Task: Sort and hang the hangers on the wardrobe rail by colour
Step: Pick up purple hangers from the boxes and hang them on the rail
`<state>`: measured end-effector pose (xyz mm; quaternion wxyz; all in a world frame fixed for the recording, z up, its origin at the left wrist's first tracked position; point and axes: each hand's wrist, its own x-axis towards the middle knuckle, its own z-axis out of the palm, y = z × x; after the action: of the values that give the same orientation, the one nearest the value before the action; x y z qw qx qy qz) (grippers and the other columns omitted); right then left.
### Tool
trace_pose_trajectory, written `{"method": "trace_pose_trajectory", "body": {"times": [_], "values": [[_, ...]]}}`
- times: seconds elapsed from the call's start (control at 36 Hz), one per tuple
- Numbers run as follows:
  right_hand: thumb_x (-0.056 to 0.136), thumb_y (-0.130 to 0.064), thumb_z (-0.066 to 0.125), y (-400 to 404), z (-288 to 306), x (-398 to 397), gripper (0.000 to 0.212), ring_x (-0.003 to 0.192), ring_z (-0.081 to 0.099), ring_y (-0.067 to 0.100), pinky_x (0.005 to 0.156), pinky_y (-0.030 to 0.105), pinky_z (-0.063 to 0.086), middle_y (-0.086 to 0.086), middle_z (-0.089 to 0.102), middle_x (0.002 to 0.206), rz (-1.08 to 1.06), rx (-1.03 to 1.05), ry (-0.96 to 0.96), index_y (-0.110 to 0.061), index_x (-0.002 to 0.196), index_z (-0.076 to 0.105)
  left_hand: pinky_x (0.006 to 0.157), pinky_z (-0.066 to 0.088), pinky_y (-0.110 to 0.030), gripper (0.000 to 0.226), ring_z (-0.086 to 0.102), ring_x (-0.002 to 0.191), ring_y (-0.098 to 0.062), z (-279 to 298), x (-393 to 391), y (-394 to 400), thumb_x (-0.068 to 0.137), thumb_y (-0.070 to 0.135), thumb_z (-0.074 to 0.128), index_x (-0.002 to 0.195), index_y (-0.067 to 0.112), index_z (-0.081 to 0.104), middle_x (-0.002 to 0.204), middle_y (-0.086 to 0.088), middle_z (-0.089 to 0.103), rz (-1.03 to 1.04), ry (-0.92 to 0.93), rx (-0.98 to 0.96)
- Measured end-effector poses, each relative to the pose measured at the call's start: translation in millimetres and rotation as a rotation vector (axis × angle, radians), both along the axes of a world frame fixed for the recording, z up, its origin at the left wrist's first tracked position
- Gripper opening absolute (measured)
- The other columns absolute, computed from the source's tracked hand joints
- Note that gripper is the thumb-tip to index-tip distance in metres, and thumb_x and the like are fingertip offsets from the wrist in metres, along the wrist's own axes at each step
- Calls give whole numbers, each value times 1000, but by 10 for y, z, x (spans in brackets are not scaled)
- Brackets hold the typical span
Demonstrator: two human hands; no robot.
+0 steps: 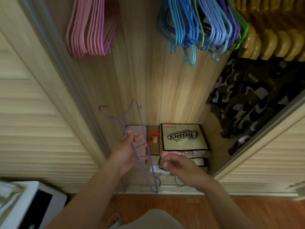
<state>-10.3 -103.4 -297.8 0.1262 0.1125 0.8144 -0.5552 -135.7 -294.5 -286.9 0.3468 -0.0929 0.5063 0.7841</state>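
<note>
My left hand holds a thin purple hanger near its neck, thumb and fingers pinching the wire; the hanger stands on end with its hook pointing left. My right hand hovers just right of the hanger with loosely curled fingers and holds nothing. Above, hangers hang in colour groups: pink hangers at the left, blue and purple hangers in the middle with a green one at their right edge, and thick tan hangers at the far right.
Boxes sit on the wardrobe floor: a "Classics" box, a cardboard box with an orange item, a pale box. Camouflage clothing hangs at right. Louvred doors flank the opening. A white object lies lower left.
</note>
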Motion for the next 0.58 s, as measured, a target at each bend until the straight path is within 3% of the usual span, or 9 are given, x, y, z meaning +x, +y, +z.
{"method": "trace_pose_trajectory", "body": {"times": [0.08, 0.19, 0.33, 0.47, 0.53, 0.58], "values": [[100, -33, 61, -105, -51, 53, 14, 105, 66, 8, 97, 35, 53, -9, 71, 110, 59, -5, 6, -30, 110, 72, 82, 54, -67, 60, 54, 128, -25, -69, -136, 69, 109, 51, 31, 60, 23, 51, 134, -5, 59, 28, -50, -7], [97, -37, 66, -87, -65, 88, 23, 106, 63, 6, 99, 36, 52, -10, 65, 114, 45, 23, 67, -25, 116, 70, 59, 58, -57, 54, 50, 88, -23, -2, -206, 227, 110, 41, 31, 62, 24, 51, 102, -6, 50, 53, -114, -89], [82, -64, 62, -54, -50, 97, 37, 119, 56, 15, 101, 39, 49, -6, 59, 123, -20, 53, 162, -38, 108, 70, 61, 52, -61, 42, 49, 93, -28, 157, -205, 402, 111, 40, 32, 76, 21, 45, 85, -2, 46, 108, -154, -214], [84, -69, 57, -48, -76, 117, 39, 118, 56, 11, 96, 36, 51, -5, 53, 121, 7, 164, 201, -38, 106, 66, 53, 47, -56, 38, 55, 84, -28, 212, -163, 537, 111, 39, 31, 85, 18, 47, 96, -6, 50, 137, -159, -243], [85, -67, 56, -65, -73, 119, 34, 113, 58, 11, 94, 35, 51, -5, 52, 118, -13, 189, 207, -38, 100, 64, 55, 46, -56, 35, 59, 72, -25, 243, -132, 575, 112, 36, 31, 87, 17, 48, 84, -4, 56, 114, -145, -247], [85, -67, 53, -96, -65, 108, 29, 108, 58, 11, 92, 34, 51, -3, 53, 113, -57, 216, 213, -41, 93, 61, 60, 47, -53, 28, 61, 53, -20, 287, -96, 607, 110, 24, 34, 87, 18, 48, 58, 1, 57, 49, -121, -238]]}}
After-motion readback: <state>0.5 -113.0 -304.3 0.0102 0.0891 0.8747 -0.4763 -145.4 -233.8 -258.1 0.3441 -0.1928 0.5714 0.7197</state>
